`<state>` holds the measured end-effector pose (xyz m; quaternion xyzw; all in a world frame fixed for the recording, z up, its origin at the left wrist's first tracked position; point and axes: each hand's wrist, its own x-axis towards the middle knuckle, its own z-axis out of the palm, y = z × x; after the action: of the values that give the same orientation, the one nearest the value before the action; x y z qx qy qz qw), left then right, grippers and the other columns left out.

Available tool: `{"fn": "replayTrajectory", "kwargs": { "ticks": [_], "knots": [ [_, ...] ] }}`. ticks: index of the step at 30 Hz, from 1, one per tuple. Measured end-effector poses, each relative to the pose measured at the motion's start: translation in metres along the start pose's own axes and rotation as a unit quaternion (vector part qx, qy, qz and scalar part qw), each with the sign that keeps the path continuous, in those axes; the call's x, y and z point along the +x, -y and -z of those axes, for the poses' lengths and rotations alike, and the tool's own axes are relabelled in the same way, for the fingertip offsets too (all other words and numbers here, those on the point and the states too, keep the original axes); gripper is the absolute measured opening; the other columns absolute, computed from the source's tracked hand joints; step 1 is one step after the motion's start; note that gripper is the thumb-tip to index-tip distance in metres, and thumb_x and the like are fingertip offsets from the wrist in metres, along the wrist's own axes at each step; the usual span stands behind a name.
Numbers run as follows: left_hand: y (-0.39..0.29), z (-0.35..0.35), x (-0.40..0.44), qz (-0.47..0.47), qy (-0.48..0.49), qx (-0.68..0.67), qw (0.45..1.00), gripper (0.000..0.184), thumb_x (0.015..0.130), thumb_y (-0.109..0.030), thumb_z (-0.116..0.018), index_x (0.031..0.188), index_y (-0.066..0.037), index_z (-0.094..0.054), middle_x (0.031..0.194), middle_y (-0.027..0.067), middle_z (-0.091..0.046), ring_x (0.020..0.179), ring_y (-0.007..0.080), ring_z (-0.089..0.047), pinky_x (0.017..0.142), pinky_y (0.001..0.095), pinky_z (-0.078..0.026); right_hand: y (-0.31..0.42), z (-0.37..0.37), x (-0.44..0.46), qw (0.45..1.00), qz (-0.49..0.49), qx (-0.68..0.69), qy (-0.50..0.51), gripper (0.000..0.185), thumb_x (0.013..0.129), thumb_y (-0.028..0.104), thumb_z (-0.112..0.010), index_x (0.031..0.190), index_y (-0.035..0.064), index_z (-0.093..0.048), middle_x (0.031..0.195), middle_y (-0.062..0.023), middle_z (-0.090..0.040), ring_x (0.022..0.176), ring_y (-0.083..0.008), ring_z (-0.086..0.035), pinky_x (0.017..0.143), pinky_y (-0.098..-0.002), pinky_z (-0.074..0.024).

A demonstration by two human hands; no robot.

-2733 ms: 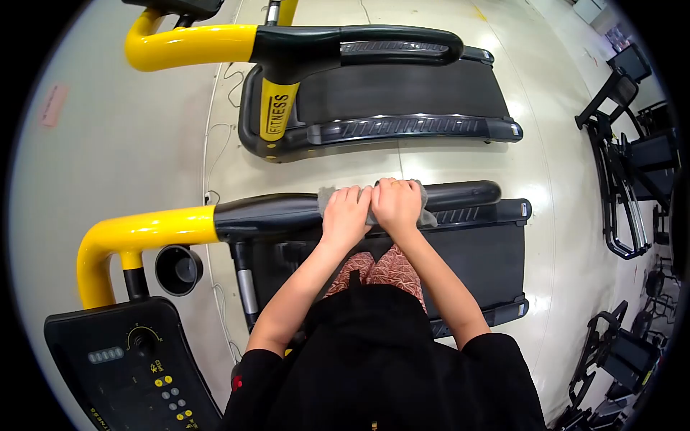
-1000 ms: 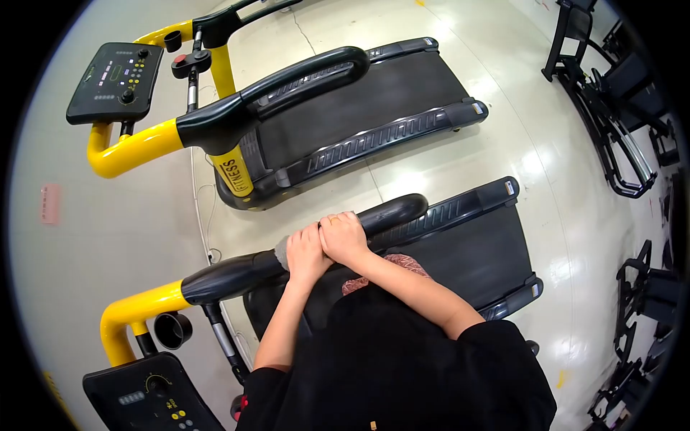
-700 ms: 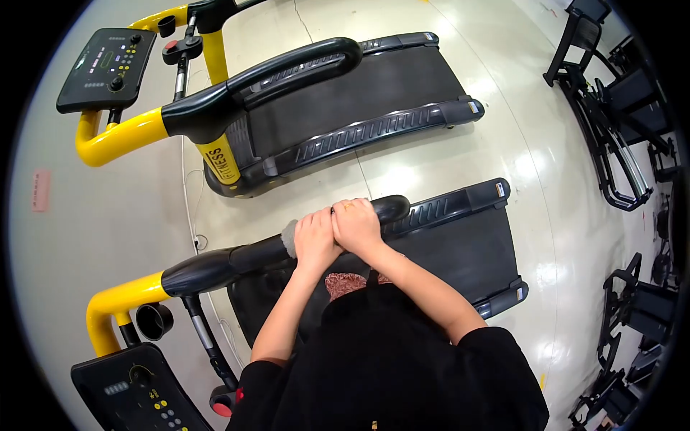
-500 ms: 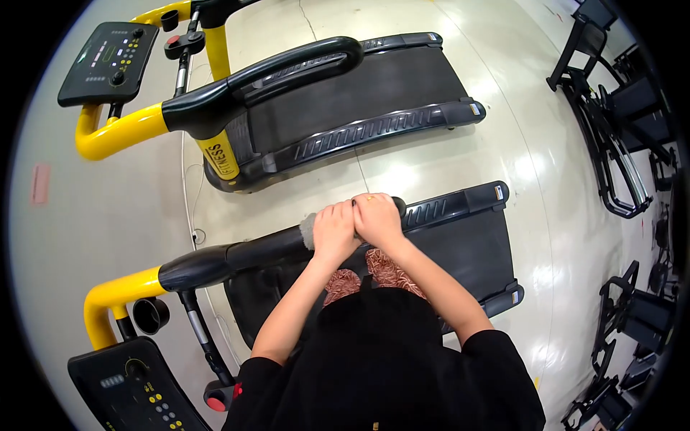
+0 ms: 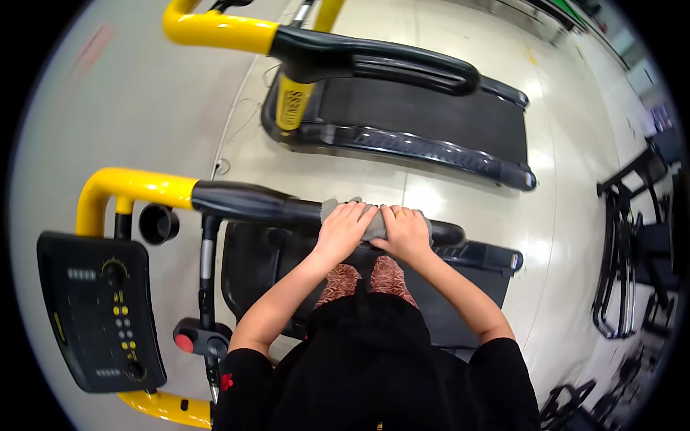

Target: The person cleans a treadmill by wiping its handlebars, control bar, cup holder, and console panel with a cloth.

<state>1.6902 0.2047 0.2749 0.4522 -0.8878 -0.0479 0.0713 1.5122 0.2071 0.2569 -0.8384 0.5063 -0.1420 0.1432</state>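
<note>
A grey cloth (image 5: pixel 375 228) lies wrapped over the black handrail (image 5: pixel 298 210) of the treadmill I stand on. My left hand (image 5: pixel 345 228) presses on the cloth's left part, its fingers curled over the top of the rail. Close beside it, my right hand (image 5: pixel 405 231) grips the cloth's right part; a ring shows on one finger. Between the two hands a strip of cloth is visible. The rail's rounded end (image 5: pixel 451 235) sticks out past my right hand.
A second treadmill (image 5: pixel 424 111) stands across from me. On the left are a control panel (image 5: pixel 97 312), a cup holder (image 5: pixel 159 224), a red button (image 5: pixel 185 343) and a yellow frame (image 5: pixel 144 185). Black gym machines (image 5: pixel 618 258) line the right side.
My hands, pressed together before, are now slightly apart, with more of the grey cloth showing between and around them. The view has turned, so the treadmills appear at a different angle.
</note>
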Motion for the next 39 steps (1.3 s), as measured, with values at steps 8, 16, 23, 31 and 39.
{"fn": "replayTrajectory", "kwargs": {
  "ticks": [8,16,23,31,39],
  "knots": [
    [0.086,0.023,-0.079,0.077,-0.054,0.135,0.986,0.042,0.080,-0.017,-0.052,0.122,-0.011,-0.052,0.123,0.0062,-0.053,0.118,0.0194,-0.047,0.101,0.0443,-0.034,0.097,-0.040,0.078,0.999,0.042,-0.001,0.014,0.069,0.063,0.040,-0.075,0.115,0.0014,-0.050,0.105,-0.0121,-0.059,0.094,-0.0262,-0.059,0.081,-0.0359,-0.0451],
    [0.151,0.052,-0.117,0.146,0.019,0.154,0.977,0.062,0.076,-0.038,-0.063,0.132,-0.018,-0.045,0.136,0.0010,-0.043,0.129,0.0232,-0.033,0.105,0.0591,-0.020,0.160,-0.066,0.129,0.997,0.054,0.011,0.046,0.074,0.070,0.039,-0.070,0.124,-0.0028,-0.043,0.119,-0.0178,-0.053,0.104,-0.0311,-0.056,0.088,-0.0391,-0.0436],
    [0.210,0.095,-0.158,0.232,0.038,0.261,0.936,0.057,0.080,-0.034,-0.057,0.134,-0.022,-0.043,0.141,-0.0044,-0.035,0.133,0.0230,-0.027,0.104,0.0645,-0.013,0.241,-0.091,0.192,0.991,0.127,0.037,-0.028,0.077,0.070,0.037,-0.071,0.127,-0.0046,-0.040,0.126,-0.0205,-0.048,0.116,-0.0329,-0.047,0.096,-0.0407,-0.0383],
    [0.249,0.156,-0.189,0.400,-0.075,0.227,0.885,0.055,0.079,-0.017,-0.055,0.133,-0.017,-0.045,0.141,-0.0020,-0.037,0.130,0.0264,-0.031,0.102,0.0644,-0.018,0.330,-0.099,0.270,0.964,0.205,0.153,-0.078,0.066,0.074,0.026,-0.067,0.124,-0.0062,-0.041,0.124,-0.0239,-0.049,0.113,-0.0368,-0.050,0.093,-0.0402,-0.0427],
    [0.282,0.201,-0.201,0.441,-0.116,0.198,0.868,0.058,0.074,-0.014,-0.056,0.131,-0.010,-0.045,0.139,0.0041,-0.040,0.132,0.0283,-0.029,0.102,0.0645,-0.017,0.386,-0.094,0.323,0.948,0.265,0.163,-0.073,0.055,0.084,0.021,-0.053,0.127,-0.0108,-0.037,0.125,-0.0282,-0.046,0.116,-0.0379,-0.047,0.094,-0.0409,-0.0428]
  ]
}}
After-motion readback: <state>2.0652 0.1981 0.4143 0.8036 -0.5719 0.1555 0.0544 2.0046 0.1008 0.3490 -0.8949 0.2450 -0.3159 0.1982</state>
